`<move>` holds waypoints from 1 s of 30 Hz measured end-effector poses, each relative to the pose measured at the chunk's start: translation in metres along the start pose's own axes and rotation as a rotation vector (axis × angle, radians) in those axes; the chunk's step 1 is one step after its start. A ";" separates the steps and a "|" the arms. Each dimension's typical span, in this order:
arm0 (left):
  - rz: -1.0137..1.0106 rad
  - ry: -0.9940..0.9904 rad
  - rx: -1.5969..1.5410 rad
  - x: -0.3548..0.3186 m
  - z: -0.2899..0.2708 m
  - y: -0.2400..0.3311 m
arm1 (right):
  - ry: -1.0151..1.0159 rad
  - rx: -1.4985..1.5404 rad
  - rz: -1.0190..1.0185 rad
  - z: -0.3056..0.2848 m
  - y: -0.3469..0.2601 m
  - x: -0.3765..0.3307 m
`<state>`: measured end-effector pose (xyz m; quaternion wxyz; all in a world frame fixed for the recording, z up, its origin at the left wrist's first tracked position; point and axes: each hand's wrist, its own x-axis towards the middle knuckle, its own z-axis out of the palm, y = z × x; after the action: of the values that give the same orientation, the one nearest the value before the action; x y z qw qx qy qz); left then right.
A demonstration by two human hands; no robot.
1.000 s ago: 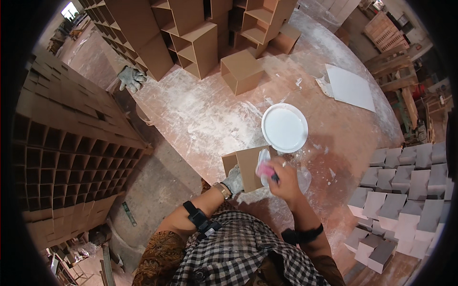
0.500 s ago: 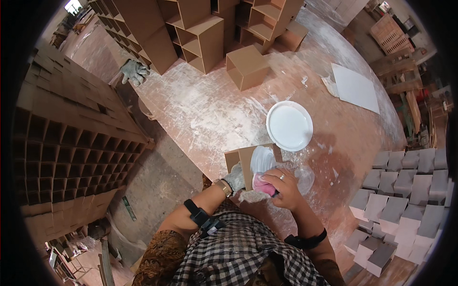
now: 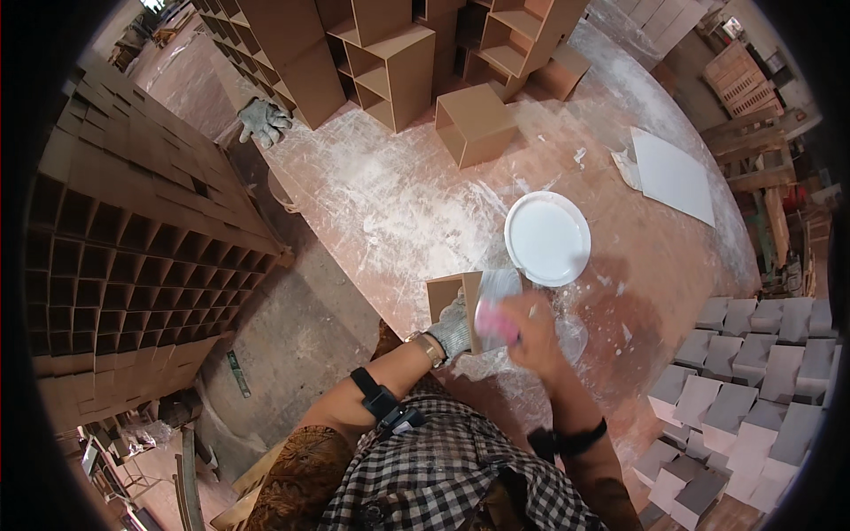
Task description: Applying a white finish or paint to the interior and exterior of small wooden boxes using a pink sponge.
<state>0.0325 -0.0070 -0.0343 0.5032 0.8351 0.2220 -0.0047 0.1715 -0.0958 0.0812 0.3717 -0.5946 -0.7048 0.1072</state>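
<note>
My left hand (image 3: 451, 327), in a grey knitted glove, reaches into a small open brown board box (image 3: 447, 290) and holds it at the table's near edge. The box's right-hand panel is smeared with wet white paint (image 3: 501, 283). In my bare right hand (image 3: 533, 336) is a pink sponge-like pad (image 3: 496, 322), blurred by motion and pressed against that painted panel. Just beyond the box lies a round white lid or shallow dish (image 3: 547, 239) with a white surface.
Brown open boxes (image 3: 478, 124) stand stacked at the table's far side, beside a grey glove (image 3: 264, 122). A white sheet (image 3: 673, 177) lies far right. Many-celled brown stacks (image 3: 150, 239) rise on the left. Grey-and-white painted boxes (image 3: 753, 380) sit in rows at right.
My right hand has moved the pink pad away from me, up the box panel. The white paint now covers more of the panel. My left hand still holds the box.
</note>
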 end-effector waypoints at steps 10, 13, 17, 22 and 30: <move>0.079 -0.352 -0.307 0.016 -0.023 0.038 | 0.121 0.115 -0.032 -0.009 -0.019 -0.009; 0.008 -0.375 -0.245 0.019 -0.020 0.025 | 0.149 0.087 -0.020 -0.001 -0.009 -0.006; -0.069 -0.127 0.191 0.012 -0.009 0.020 | 0.191 0.041 0.095 0.006 0.022 0.057; -0.036 -0.003 -0.690 0.015 0.030 -0.036 | 0.134 0.076 -0.076 0.006 -0.017 0.005; -0.059 -0.009 -0.283 0.023 0.021 -0.012 | 0.219 0.052 0.057 0.012 0.015 0.057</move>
<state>0.0527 -0.0116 -0.0602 0.6165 0.7490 0.2427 0.0080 0.1737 -0.0362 0.0864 0.4584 -0.6129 -0.6398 0.0702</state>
